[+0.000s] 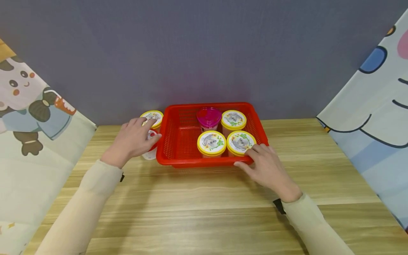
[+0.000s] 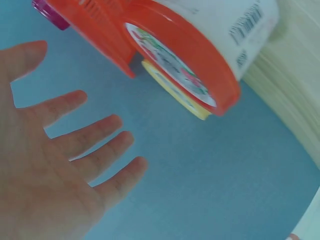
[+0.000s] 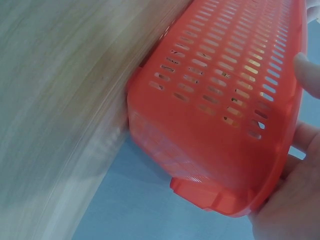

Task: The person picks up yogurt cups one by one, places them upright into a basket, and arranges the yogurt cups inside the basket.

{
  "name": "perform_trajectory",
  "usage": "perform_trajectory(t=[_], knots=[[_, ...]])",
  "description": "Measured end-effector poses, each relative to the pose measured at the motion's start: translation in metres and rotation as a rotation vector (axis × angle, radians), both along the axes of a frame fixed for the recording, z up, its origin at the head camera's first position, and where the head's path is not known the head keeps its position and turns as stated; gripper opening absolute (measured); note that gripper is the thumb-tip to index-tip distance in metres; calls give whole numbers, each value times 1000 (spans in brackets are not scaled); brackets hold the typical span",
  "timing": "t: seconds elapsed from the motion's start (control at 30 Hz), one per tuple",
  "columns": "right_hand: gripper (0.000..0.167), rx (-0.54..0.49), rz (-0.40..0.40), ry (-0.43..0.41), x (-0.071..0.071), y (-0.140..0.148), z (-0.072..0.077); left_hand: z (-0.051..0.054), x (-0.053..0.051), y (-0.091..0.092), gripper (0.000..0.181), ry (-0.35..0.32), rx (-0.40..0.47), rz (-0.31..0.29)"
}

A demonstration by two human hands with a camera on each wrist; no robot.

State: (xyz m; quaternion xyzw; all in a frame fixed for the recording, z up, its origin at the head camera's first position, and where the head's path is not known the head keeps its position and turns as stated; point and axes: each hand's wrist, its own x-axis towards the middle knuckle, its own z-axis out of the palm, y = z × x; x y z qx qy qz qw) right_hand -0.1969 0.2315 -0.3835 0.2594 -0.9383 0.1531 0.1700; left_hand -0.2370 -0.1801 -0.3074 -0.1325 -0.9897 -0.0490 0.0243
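A red plastic basket (image 1: 191, 162) holds several tubs: yellow-lidded ones (image 1: 211, 142) towards the right and one with a magenta lid (image 1: 209, 117) at the back. My right hand (image 1: 269, 170) grips the basket's front right corner, thumb outside and fingers over the rim; the right wrist view shows the basket's slotted wall (image 3: 200, 120) beside the thumb. Left of the basket stand a yellow-lidded tub (image 1: 155, 114) and, nearer, a red-lidded white tub (image 2: 250, 30). Over these two hovers my left hand (image 1: 132, 140), its fingers spread and apart from the red-lidded tub in the left wrist view.
The wooden table (image 1: 204, 212) stretches out in front of the basket and to both sides. A dark grey wall (image 1: 204, 53) rises close behind it. Cartoon-printed sheets (image 1: 41, 106) flank the table on the left and right.
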Motion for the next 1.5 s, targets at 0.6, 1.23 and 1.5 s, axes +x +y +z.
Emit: perform_trajectory(t=[0.6, 1.23, 1.5], knots=[[52, 3, 2, 3, 0, 0, 0, -13, -1, -27, 74, -123, 10, 45], [50, 0, 2, 13, 1, 0, 0, -40, -11, -24, 72, -68, -1, 40], [52, 7, -2, 13, 2, 0, -1, -54, -17, -22, 64, -12, -13, 15]])
